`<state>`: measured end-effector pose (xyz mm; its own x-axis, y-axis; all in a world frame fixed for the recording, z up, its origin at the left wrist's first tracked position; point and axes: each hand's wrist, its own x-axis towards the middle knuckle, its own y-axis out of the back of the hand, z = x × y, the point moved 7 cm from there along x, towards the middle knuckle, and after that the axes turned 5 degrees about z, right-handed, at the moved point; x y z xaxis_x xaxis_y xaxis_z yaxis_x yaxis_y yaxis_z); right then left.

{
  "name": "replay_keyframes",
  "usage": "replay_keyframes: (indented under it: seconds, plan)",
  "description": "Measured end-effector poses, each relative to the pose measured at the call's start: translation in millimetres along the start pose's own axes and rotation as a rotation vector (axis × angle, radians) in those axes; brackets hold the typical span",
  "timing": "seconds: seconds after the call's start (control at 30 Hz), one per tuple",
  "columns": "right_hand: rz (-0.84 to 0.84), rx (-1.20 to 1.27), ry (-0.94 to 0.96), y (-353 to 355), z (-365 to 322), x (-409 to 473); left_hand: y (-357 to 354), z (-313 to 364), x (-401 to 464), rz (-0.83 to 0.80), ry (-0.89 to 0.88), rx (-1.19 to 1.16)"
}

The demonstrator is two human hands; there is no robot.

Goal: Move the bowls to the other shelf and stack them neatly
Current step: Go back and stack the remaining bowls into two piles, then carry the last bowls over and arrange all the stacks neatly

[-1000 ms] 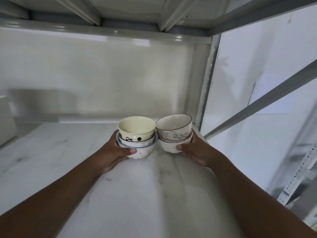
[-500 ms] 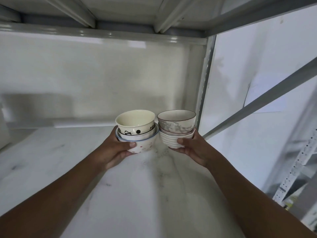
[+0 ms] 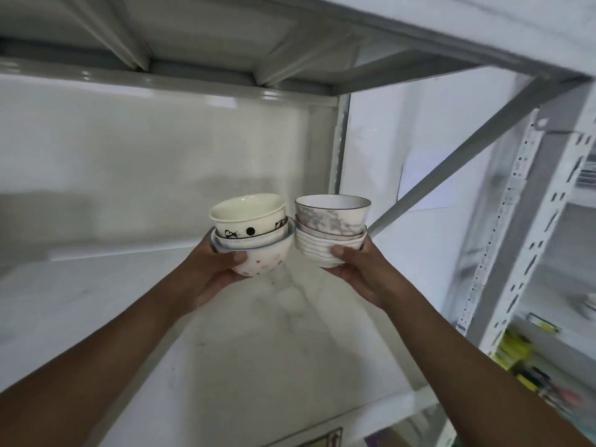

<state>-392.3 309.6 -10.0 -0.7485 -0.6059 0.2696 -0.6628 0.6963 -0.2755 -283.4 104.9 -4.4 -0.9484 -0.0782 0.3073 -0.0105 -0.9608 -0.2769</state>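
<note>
My left hand [image 3: 213, 269] grips a stack of bowls from below: a cream bowl with black marks [image 3: 248, 217] nested in a blue-rimmed bowl with pink spots [image 3: 261, 258]. My right hand [image 3: 358, 269] grips a second stack: a bowl with a grey-pink pattern and dark rim [image 3: 332, 212] on top of a white bowl with thin stripes [image 3: 317, 251]. Both stacks are held side by side, lifted clear above the white marbled shelf board [image 3: 258, 333].
The shelf above [image 3: 193, 37] hangs close over the bowls. A grey upright post [image 3: 340, 140] and a diagonal brace [image 3: 467, 150] stand just right of them. A second rack [image 3: 532, 237] at the far right holds blurred small items [image 3: 519, 359].
Both hands have lifted their bowl stacks off the shelf board and drawn them back toward me; the view has swung right, bringing the second rack in.
</note>
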Motion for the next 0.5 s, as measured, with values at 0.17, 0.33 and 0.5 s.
replay_keyframes:
  seconds: [0.17,0.33,0.5]
  plan:
    - [0.1,-0.07,0.034,9.6,-18.3,-38.8,-27.5,1.8,-7.8,-0.087,0.02,-0.037]
    - [0.153,-0.11,0.066,16.7,-45.9,-83.5,-61.9,2.0,-13.7,-0.209,0.023,-0.064]
    - [0.201,-0.137,0.091,23.3,-73.0,-127.9,-96.1,1.4,-17.1,-0.331,0.037,-0.081]
